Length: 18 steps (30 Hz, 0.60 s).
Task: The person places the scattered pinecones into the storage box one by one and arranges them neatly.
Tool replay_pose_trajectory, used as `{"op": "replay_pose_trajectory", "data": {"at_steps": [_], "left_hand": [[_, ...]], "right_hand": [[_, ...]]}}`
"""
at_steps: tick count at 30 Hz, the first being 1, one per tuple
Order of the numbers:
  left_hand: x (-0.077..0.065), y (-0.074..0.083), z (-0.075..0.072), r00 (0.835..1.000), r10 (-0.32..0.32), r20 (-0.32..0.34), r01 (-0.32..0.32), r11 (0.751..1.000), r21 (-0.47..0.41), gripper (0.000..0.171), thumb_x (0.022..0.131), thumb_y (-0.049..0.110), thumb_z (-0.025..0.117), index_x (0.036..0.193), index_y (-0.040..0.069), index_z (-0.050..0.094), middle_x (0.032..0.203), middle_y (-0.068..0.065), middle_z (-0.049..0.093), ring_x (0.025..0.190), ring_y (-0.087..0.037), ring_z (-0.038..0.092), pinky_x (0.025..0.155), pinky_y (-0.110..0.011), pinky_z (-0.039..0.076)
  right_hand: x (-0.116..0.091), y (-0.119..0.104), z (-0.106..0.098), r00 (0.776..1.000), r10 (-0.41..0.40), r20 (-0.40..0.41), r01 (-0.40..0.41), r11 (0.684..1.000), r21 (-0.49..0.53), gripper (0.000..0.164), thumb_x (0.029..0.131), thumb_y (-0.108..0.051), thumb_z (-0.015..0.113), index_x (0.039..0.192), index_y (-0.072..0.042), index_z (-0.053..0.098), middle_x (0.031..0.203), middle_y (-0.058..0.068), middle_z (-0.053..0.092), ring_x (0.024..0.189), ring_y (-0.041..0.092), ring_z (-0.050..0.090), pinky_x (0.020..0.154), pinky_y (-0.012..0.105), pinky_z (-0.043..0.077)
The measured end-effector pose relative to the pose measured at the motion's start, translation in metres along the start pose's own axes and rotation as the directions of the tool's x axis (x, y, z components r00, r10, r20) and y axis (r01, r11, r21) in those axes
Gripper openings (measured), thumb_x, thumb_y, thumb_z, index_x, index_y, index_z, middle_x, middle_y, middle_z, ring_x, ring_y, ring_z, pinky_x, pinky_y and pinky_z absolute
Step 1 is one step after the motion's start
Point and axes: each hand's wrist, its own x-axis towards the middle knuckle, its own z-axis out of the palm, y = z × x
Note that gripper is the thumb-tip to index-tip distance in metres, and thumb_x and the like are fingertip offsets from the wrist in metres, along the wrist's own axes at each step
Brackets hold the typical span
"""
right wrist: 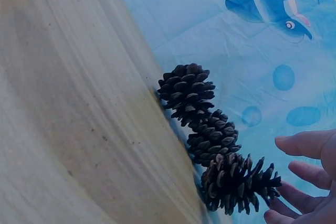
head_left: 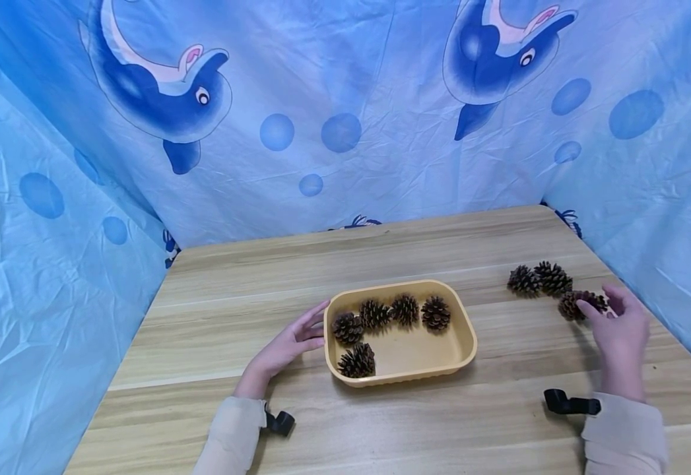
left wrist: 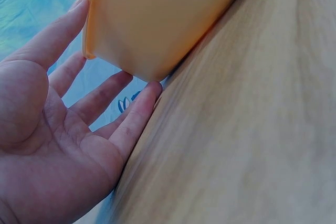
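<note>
A yellow plastic tub point(head_left: 416, 353) stands on the table, with several brown pine cones point(head_left: 375, 315) along its far and left sides. My left hand point(head_left: 286, 344) rests against the tub's left end, fingers spread and fairly straight. In the left wrist view that hand point(left wrist: 63, 135) has fingertips at the wall and rim of the tub point(left wrist: 157, 19). At the right, my right hand point(head_left: 621, 326) reaches over the nearest pine cone point(head_left: 572, 305), thumb and fingers parted about it. The right wrist view shows the fingertips beside this pine cone point(right wrist: 231, 184), not closed around it.
Two more pine cones, one point(head_left: 523, 282) left of the other point(head_left: 553, 277), lie just beyond the one by my right hand. The wooden table point(head_left: 250, 270) ends at a blue dolphin-print cloth point(head_left: 321, 185) behind and at both sides. Each wrist wears a black camera mount point(head_left: 571, 402).
</note>
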Motion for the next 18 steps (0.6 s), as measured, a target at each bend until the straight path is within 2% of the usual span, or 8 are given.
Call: {"op": "replay_pose_trajectory", "data": {"at_steps": [4, 11, 18], "left_hand": [[0.0, -0.0004, -0.0005, 1.0, 0.001, 0.001, -0.001, 1.0, 0.0, 0.077, 0.094, 0.015, 0.061, 0.156, 0.021, 0.016, 0.157, -0.022, 0.025, 0.136, -0.047, 0.039, 0.111, -0.053, 0.039], [-0.0002, -0.0004, -0.0006, 1.0, 0.0, 0.0, 0.0, 1.0, 0.003, 0.077, 0.094, 0.015, 0.061, 0.156, 0.02, 0.016, 0.158, -0.022, 0.025, 0.136, -0.047, 0.039, 0.112, -0.053, 0.039], [0.0, 0.0, -0.0004, 1.0, -0.001, 0.0, 0.001, 1.0, 0.007, 0.077, 0.094, 0.015, 0.061, 0.156, 0.02, 0.016, 0.158, -0.022, 0.025, 0.136, -0.047, 0.039, 0.111, -0.053, 0.039]], "right_hand": [[0.0021, 0.0023, 0.0017, 1.0, 0.009, 0.003, -0.009, 1.0, 0.002, 0.067, 0.094, -0.03, 0.06, 0.152, -0.017, 0.029, 0.161, 0.012, 0.023, 0.147, 0.031, 0.025, 0.121, 0.043, 0.029], [0.0028, 0.005, 0.0024, 1.0, 0.008, 0.025, -0.007, 0.999, -0.034, 0.073, 0.096, -0.029, 0.057, 0.154, -0.008, 0.019, 0.16, 0.018, 0.02, 0.145, 0.039, 0.026, 0.12, 0.048, 0.029], [0.0059, 0.0075, 0.0036, 0.996, 0.078, 0.04, -0.078, 0.997, 0.012, 0.077, 0.094, -0.03, 0.057, 0.155, -0.009, 0.016, 0.162, 0.016, 0.017, 0.148, 0.034, 0.022, 0.121, 0.043, 0.028]]}}
